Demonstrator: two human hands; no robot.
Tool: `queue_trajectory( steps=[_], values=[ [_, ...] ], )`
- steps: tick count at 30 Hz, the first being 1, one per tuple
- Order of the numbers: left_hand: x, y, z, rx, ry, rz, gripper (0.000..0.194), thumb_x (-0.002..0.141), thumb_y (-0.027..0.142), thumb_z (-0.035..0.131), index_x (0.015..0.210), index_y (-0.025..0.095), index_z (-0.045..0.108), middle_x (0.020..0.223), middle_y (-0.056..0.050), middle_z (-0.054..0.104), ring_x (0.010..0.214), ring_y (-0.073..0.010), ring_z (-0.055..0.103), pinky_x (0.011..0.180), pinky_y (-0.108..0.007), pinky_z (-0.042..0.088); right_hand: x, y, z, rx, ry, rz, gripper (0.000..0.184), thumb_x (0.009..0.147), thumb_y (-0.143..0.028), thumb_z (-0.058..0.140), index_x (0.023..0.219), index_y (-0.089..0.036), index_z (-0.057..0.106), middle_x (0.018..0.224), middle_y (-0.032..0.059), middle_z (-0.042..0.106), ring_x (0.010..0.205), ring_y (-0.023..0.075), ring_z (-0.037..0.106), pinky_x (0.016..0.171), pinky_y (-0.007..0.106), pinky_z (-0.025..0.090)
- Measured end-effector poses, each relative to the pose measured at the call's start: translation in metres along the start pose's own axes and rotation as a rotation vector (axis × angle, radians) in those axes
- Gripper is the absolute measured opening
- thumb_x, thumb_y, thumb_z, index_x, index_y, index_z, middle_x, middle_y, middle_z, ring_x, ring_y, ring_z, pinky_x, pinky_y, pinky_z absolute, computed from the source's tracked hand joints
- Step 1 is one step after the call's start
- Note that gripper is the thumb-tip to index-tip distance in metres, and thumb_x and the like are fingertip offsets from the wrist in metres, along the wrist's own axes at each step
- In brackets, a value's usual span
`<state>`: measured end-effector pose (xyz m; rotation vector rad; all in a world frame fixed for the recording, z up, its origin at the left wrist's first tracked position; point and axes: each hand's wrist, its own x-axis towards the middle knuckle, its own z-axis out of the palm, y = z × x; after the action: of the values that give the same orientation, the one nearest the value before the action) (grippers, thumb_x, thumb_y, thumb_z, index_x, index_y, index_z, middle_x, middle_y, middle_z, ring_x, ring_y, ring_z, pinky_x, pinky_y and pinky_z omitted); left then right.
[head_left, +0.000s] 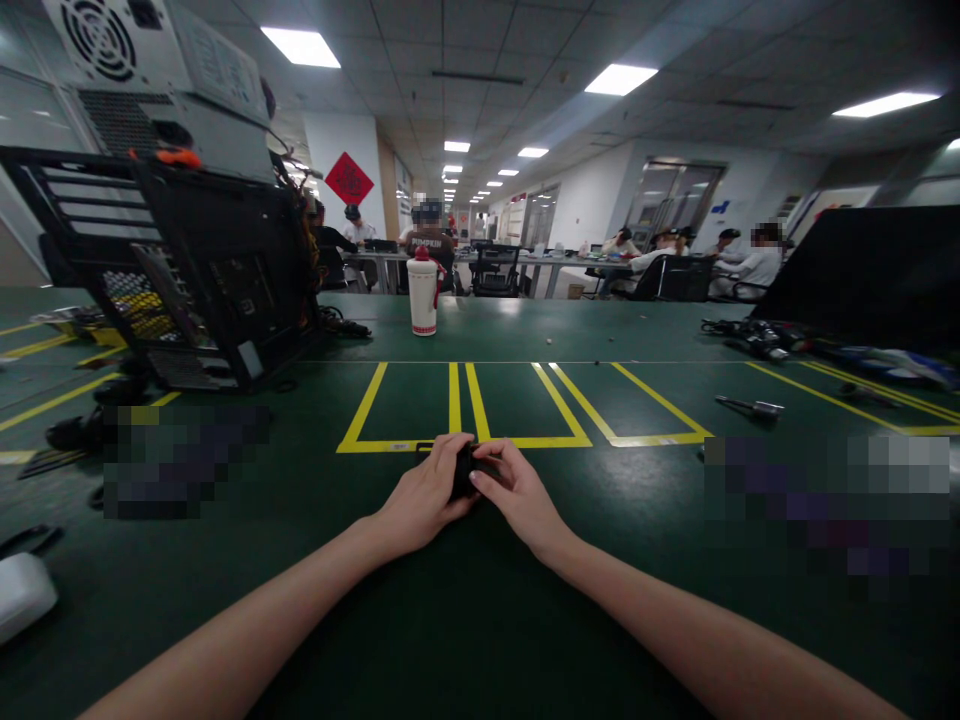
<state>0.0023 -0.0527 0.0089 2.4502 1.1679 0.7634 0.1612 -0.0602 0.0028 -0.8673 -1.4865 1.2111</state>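
Observation:
Both hands meet over the green tabletop [420,640], at the near edge of the yellow tape frames [517,442]. My left hand [424,497] is curled around a small black object [462,472], its fingers over the top and thumb along the near side. From the other side, my right hand [521,492] has its thumb and fingers bent on the same object in a pinch. The object is mostly covered by the fingers, and its kind cannot be made out. A thin black part of it sticks out past the left fingers.
A black computer case [217,290] with a power supply [180,80] on top stands at left. Behind the tape is a white bottle [423,295]. A metal tool [752,407] lies at right, near cables [757,335]. People sit at far desks.

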Motion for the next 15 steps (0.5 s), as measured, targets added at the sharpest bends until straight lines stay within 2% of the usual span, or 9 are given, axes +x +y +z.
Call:
queue_trajectory(
  steps=[5,15],
  values=[
    [0.0013,-0.0010,0.0014,0.022,0.011,0.008,0.058,0.075,0.022,0.053,0.123,0.025,0.019,0.124,-0.007,0.033,0.107,-0.0226,0.046,0.086,-0.040,0.045,0.0012,-0.0005,-0.0010,-0.021,-0.005,0.047,0.034,0.073,-0.020,0.054,0.107,-0.022,0.046,0.111,0.0039,0.051,0.108,0.0176,0.047,0.097,0.038,0.035],
    [-0.0001,-0.0005,0.0004,0.026,-0.002,-0.003,0.059,0.075,0.022,0.053,0.123,0.025,0.019,0.125,-0.007,0.032,0.106,-0.0217,0.048,0.084,-0.039,0.046,0.0008,-0.0006,0.0009,0.042,-0.020,0.021,0.017,0.074,-0.018,0.053,0.090,-0.022,0.048,0.097,0.0004,0.055,0.096,0.0152,0.054,0.088,0.034,0.043]
  ],
)
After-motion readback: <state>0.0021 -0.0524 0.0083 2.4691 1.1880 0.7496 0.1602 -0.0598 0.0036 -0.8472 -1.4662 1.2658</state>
